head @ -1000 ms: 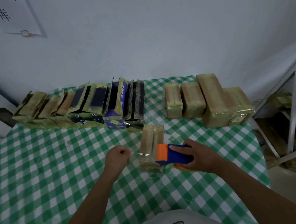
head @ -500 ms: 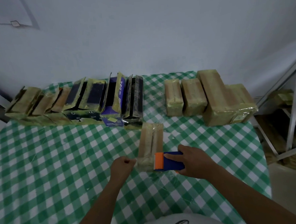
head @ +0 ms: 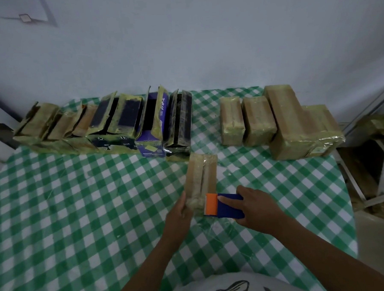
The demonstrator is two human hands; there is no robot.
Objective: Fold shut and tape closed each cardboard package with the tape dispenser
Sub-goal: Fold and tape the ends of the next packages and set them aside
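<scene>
Your box [head: 201, 178] lies on the table [head: 78, 207], its long axis pointing away from you toward the wall [head: 203, 44]. Open boxes [head: 110, 127] stand just behind it, and taped boxes [head: 281, 123] stand back right. It is tan and glossy with tape. Your left hand [head: 179, 212] grips its near end. Your right hand [head: 255, 208] clasps the tape dispenser [head: 225, 204], whose orange edge touches the box.

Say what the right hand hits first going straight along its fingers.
Probably the package, at its near end: the right hand aims the tape dispenser leftward at it; the left hand holds that end beyond.
</scene>
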